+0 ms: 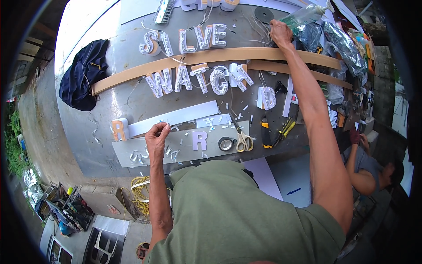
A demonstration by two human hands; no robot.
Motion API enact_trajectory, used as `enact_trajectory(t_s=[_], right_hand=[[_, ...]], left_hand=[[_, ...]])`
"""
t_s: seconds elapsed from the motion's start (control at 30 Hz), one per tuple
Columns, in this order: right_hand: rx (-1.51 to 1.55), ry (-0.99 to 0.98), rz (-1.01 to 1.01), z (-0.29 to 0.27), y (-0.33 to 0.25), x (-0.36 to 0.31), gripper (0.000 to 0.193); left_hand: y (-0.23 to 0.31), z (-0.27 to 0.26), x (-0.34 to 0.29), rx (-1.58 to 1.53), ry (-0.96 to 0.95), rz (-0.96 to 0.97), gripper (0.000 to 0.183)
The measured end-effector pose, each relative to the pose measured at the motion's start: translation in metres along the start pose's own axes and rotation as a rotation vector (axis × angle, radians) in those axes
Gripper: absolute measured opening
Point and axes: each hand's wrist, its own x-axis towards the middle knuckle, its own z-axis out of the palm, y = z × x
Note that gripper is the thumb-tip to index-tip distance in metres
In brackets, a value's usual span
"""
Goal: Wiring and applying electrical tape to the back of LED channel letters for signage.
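Here, the clear bottle (305,16) lies just beyond the right hand (280,33), whose arm stretches far forward, fingers curled; its grip cannot be told. The left hand (156,137) has fingertips pinched together, scissors (241,136) to its right.

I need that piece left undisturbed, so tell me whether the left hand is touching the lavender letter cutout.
Apart: the head view shows bare grey sheet between the left hand and the lavender letter cutout.
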Motion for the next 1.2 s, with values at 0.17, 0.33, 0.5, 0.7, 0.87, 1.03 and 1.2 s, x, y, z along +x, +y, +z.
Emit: enact_trajectory(t_s=[0.17, 0.33, 0.5, 0.7, 0.87, 1.03, 1.2], right_hand=[[0.735, 0.28, 0.262, -0.061, -0.021, -0.025, 0.018], [1.641, 0.091, 0.369, -0.15, -0.057, -0.091, 0.009], [1.8, 0.06, 0.266, -0.196, -0.113, -0.163, 0.01], [1.926, -0.012, 0.26, -0.212, -0.167, -0.23, 0.009], [1.964, -0.056, 0.256, -0.219, -0.201, -0.278, 0.01], [1.854, -0.153, 0.25, -0.221, -0.234, -0.318, 0.012], [1.718, -0.351, 0.208, -0.221, -0.271, -0.358, 0.015]], left_hand=[[0.0, -0.001, -0.002, 0.025, 0.004, 0.019, 0.016], [-0.004, 0.002, -0.003, 0.066, -0.051, 0.068, 0.017], [-0.01, -0.001, -0.005, 0.133, -0.103, 0.135, 0.021], [-0.013, -0.012, -0.019, 0.391, -0.002, 0.302, 0.026], [-0.007, -0.023, -0.033, 0.615, 0.104, 0.522, 0.029], [0.018, -0.023, -0.055, 0.544, 0.136, 0.733, 0.031], [0.087, -0.005, -0.104, 0.087, -0.367, 0.446, 0.031]])
